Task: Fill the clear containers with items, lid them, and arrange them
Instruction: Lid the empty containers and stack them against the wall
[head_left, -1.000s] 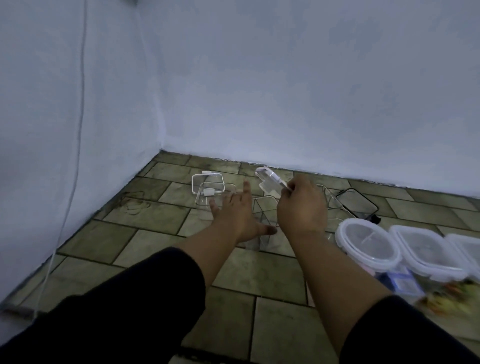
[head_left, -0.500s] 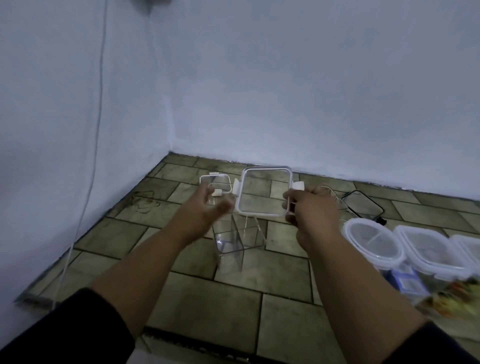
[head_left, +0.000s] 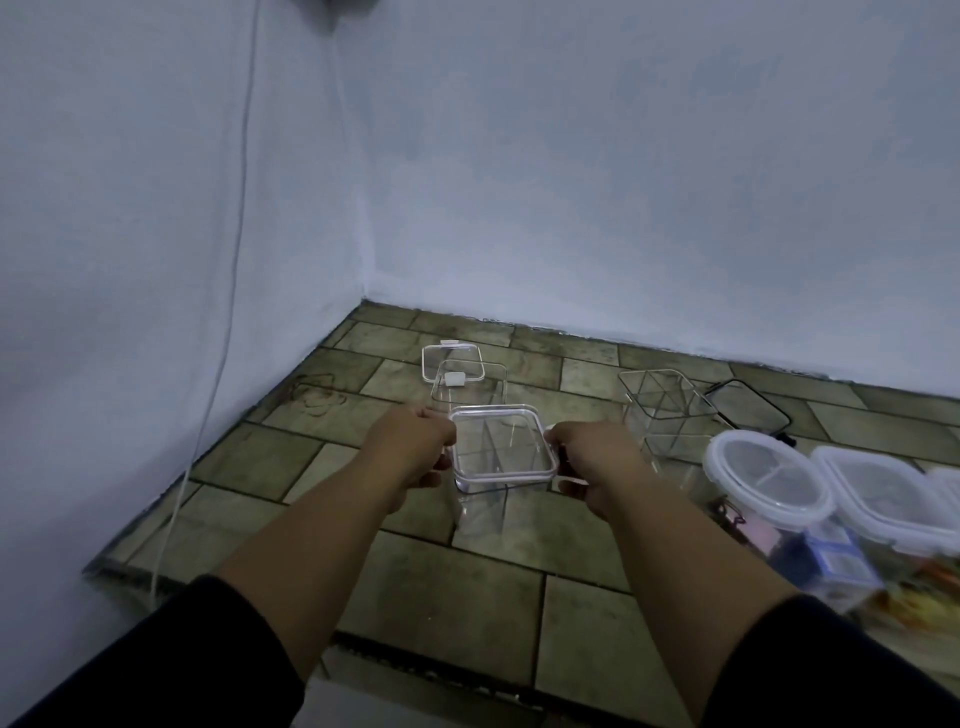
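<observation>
No legible text anywhere

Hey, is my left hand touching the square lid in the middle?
Touching. In the head view the left hand grips the square lid at its left edge.

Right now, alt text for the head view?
The left hand and right hand grip opposite sides of a square lid atop a clear divided container on a tiled floor. An open container and lidded containers stand to the right.
</observation>
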